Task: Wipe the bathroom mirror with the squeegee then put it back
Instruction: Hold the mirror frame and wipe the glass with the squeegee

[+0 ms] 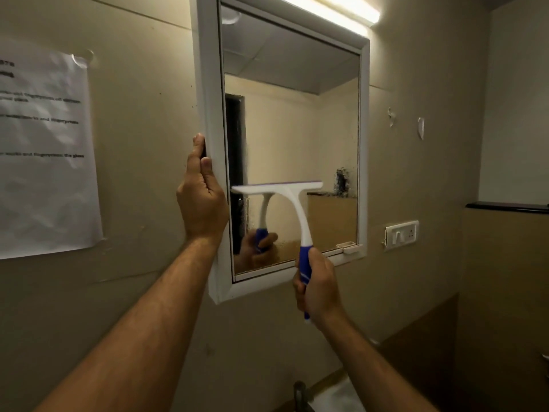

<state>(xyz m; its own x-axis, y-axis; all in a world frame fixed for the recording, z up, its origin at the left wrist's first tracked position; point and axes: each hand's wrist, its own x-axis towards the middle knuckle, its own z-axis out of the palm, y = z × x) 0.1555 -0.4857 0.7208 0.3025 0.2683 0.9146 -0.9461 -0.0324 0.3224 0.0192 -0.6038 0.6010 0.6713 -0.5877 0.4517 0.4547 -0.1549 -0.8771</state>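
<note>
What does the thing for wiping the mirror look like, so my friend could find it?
Look at the white-framed wall mirror under the long light. Against the lower part of its glass is a T-shaped white plastic squeegee with a blue handle, which the right hand grips. Nothing else there is blue, and its reflection shows just left of it.

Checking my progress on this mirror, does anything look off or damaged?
A dark blotchy patch sits near the right edge of the mirror; it looks like worn silvering rather than dirt. Droplets or haze remain on the lower glass below the squeegee.
</note>
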